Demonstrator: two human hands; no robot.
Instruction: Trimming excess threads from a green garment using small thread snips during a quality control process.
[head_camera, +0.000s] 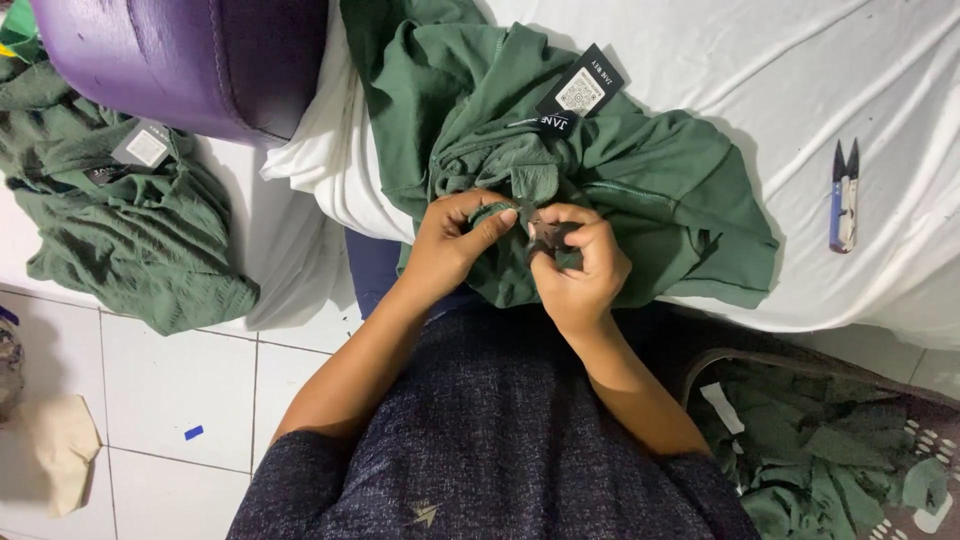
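The person wears a dark navy heathered top (490, 440), flecked with lighter thread, with a small pale arrow-shaped emblem near the bottom edge. Both forearms are bare. The left hand (452, 240) and right hand (580, 268) wear no gloves.

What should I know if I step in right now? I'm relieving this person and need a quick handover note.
Left hand pinches a fold of the green garment on the white sheet.
Right hand grips a small dark tool at that fold; I cannot tell its kind.
Spare thread snips lie to the right.
Another green garment lies left; green scraps in a basket lower right.
Progress unclear.
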